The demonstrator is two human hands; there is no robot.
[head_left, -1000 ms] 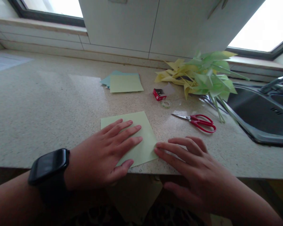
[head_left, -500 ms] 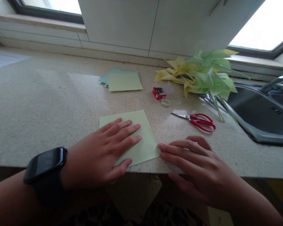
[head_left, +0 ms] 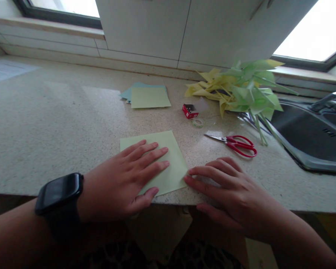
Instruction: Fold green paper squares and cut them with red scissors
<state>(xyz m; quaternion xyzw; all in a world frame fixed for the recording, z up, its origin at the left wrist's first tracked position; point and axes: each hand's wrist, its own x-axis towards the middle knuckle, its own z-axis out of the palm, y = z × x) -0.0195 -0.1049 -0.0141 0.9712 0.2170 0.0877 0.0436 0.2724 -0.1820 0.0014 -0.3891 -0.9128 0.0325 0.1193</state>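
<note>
A pale green sheet of paper (head_left: 170, 149) lies on the speckled countertop close to its front edge. My left hand (head_left: 128, 175), with a black watch on the wrist, rests flat on the sheet with its fingers spread, covering the left part. At the sheet's right corner, the fingertips of my right hand (head_left: 226, 190) touch the paper; its fingers are stretched out and the thumb is apart below them. Neither hand grips anything.
Red-handled scissors (head_left: 232, 144) lie to the right. Behind are a small red box (head_left: 189, 111), a tape roll (head_left: 198, 122) and stacked green and blue paper (head_left: 151, 98). Paper pinwheels (head_left: 249, 89) lie beside the sink (head_left: 313, 134). A printed sheet (head_left: 8, 70) is far left.
My right fingers have shifted slightly left onto the sheet's right corner. My left hand stays flat on the paper; the whole view has moved a little.
</note>
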